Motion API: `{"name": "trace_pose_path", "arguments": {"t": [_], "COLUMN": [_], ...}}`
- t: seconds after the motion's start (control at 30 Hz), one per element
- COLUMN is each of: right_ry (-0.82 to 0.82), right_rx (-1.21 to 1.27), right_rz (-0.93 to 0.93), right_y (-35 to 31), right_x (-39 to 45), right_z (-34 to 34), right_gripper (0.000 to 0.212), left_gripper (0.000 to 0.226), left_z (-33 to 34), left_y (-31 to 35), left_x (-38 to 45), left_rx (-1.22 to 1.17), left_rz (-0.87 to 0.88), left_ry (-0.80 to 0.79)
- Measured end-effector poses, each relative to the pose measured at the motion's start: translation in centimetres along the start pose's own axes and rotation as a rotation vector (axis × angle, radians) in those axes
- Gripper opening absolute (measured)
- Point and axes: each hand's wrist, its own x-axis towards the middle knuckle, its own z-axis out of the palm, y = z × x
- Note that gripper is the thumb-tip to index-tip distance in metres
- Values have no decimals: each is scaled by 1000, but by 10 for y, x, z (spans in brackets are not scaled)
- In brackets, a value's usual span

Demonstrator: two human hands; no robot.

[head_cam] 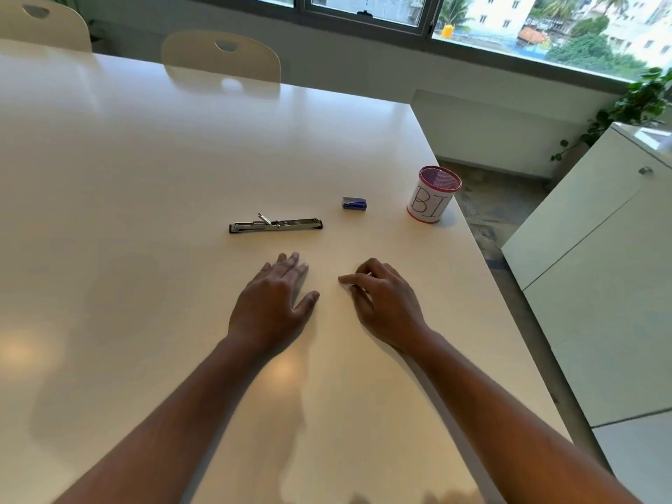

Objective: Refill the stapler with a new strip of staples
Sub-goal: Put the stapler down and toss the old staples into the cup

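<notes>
Here left hand (pixel 276 300) flat, grip open; right hand (pixel 381 303) curled, holding nothing visible.

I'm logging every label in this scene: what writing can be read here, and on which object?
"BI": large hand-drawn letters on the white paper wrapped round the red mesh cup; anything after them curves out of sight.
Small blue staple box: its print is too small to read.
Opened silver and black stapler: no readable marking.
</notes>
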Motion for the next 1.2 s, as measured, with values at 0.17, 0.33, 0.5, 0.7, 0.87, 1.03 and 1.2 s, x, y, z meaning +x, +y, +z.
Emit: {"name": "trace_pose_path", "arguments": {"t": [0.17,0.33,0.5,0.7,0.87,1.03,1.2], "right_ry": [48,144,172,153,151,207,196], "right_rx": [81,217,163,-15,-75,-20,-42], "right_rz": [12,118,181,134,92,90,64], "right_y": [5,5,0,-9,-11,-12,-15], "right_x": [-11,-13,-17,-22,-24,-25,-28], "right_z": [2,3,8,10,10,8,6], "right_gripper": [20,16,16,22,21,12,10], "left_gripper": [62,61,61,60,58,56,55], "left_z": [2,4,5,6,5,4,4], "left_y": [-4,-5,-7,-8,-10,-12,-13], "left_x": [0,0,2,5,7,9,10], "left_rx": [-17,-35,-49,-57,-77,-88,-96], "left_rz": [12,7,20,26,26,32,26], "left_ry": [0,17,21,27,25,14,10]}}
